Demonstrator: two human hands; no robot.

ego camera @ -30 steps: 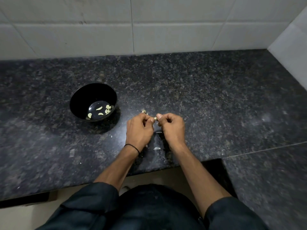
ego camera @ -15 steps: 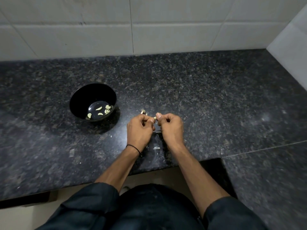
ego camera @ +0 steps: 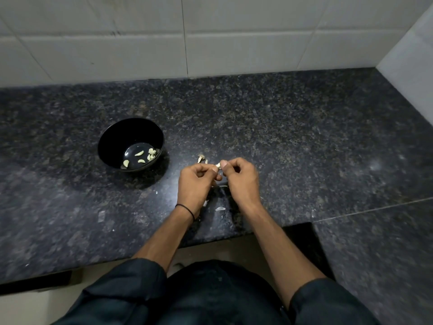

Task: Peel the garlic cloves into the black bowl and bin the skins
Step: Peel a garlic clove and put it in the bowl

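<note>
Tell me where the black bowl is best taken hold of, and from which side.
Probably the rim of the black bowl, on its right edge, coming from above: it stands upright and open, its wall curves in toward the base, and the peeled cloves lie low inside. The left hand is nearer, though it now pinches a garlic clove.

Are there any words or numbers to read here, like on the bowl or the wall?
None: no words, numbers or signs show on the black bowl, the wall tiles, the counter or the wristband.
</note>
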